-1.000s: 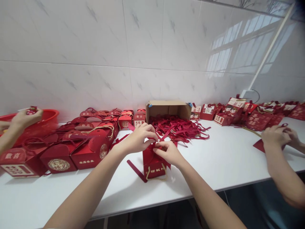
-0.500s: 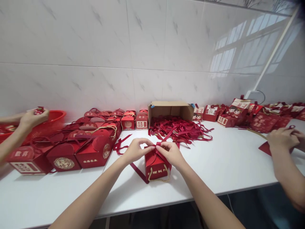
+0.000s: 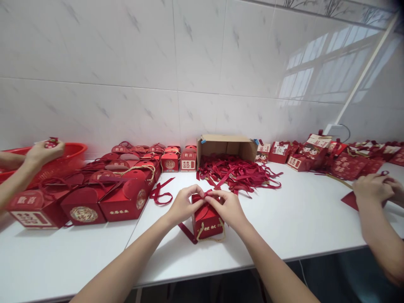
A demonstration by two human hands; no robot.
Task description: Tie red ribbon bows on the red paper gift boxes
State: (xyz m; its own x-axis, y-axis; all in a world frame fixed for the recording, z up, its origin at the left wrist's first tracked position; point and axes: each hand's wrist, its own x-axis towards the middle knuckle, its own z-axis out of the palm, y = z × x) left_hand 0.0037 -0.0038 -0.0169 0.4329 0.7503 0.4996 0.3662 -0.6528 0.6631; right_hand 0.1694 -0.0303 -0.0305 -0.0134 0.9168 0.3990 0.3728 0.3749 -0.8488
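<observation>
A small red gift box [image 3: 208,225] with gold lettering stands upright on the white table in front of me. A gold cord hangs down its near side. On top of it, my left hand [image 3: 186,204] and my right hand [image 3: 225,206] meet, both pinching a dark red ribbon [image 3: 206,194]. A loose ribbon tail [image 3: 187,232] trails from the box's left side onto the table. The fingers partly hide the ribbon where they pinch it.
Filled rows of red gift boxes [image 3: 120,198] stand at the left. An open cardboard box [image 3: 227,138] spills red ribbons [image 3: 240,174] at the back. A red basin [image 3: 74,155] and a co-worker's hand [image 3: 44,155] are far left; another person's hand [image 3: 370,187] works at right.
My hands stay at the top of the box, and their fingers have drawn closer around the ribbon. The view has shifted slightly. At left, the co-worker's hand still holds a small red item.
</observation>
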